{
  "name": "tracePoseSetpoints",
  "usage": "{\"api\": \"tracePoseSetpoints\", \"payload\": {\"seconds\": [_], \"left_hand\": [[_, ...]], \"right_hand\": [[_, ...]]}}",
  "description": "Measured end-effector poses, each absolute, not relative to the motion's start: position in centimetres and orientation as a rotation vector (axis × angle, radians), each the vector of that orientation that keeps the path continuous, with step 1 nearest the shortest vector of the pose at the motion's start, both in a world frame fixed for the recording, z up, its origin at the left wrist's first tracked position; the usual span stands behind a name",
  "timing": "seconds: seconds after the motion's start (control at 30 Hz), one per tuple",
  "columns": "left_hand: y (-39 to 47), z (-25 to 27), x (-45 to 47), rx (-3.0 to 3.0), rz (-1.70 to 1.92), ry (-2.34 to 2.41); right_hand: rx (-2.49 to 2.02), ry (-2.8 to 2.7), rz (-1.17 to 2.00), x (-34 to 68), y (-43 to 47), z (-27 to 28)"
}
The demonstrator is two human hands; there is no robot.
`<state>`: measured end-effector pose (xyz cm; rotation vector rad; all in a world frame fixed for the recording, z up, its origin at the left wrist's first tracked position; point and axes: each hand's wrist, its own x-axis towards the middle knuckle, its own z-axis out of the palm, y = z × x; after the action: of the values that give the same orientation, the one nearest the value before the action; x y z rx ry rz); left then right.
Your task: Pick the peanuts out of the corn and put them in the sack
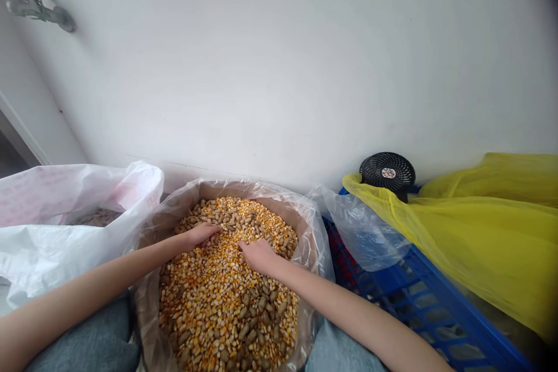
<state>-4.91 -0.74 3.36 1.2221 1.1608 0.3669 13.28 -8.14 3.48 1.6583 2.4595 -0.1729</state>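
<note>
Yellow corn kernels (209,302) mixed with unshelled peanuts (261,308) fill a carton lined with a clear plastic bag (322,244), between my knees. My left hand (204,235) reaches over the mix toward its far side, fingers bent together with the tips low by some peanuts. Close to its right, my right hand (258,256) rests low on the kernels, its fingers curled under and a fingertip pointing left. What either hand grips, if anything, is hidden. Peanuts lie thickest at the near right and along the back.
On the left stands an open white woven sack (87,244) with something brownish inside. To the right are a blue plastic crate (436,302), a black fan (387,172) and yellow mesh fabric (471,244). A white door (261,70) with a metal handle (41,6) rises behind.
</note>
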Motion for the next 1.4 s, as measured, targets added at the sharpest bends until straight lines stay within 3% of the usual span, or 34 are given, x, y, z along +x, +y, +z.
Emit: {"api": "tracePoseSetpoints", "payload": {"seconds": [0.33,0.7,0.83,1.0,1.17,1.27,1.33,1.4], "left_hand": [[-1.0,4.8,-5.1,1.028,0.323,1.023],[-0.6,5.6,-5.9,0.908,0.168,0.841],[-0.5,5.2,-6.0,0.903,0.200,0.865],[0.2,7.5,-5.9,0.963,0.429,0.879],[3.1,14.9,-9.2,1.117,0.852,0.866],[4.7,17.7,-13.8,1.426,1.184,1.455],[5.2,17.3,-17.0,1.632,1.059,2.073],[5.2,15.6,-19.2,1.627,0.917,2.300]], "right_hand": [[2.001,2.386,-0.596,14.1,-7.7,2.6],[2.086,1.880,-1.982,14.8,-7.7,3.7],[2.080,1.674,-2.329,15.6,-7.5,4.1],[2.017,1.600,-2.523,16.3,-7.7,4.7],[2.009,1.547,-2.635,16.7,-7.7,5.0],[2.021,1.546,-2.667,16.9,-7.6,5.1],[2.033,1.527,-2.675,16.9,-7.6,5.1],[2.047,1.500,-2.673,16.8,-7.6,5.1]]}}
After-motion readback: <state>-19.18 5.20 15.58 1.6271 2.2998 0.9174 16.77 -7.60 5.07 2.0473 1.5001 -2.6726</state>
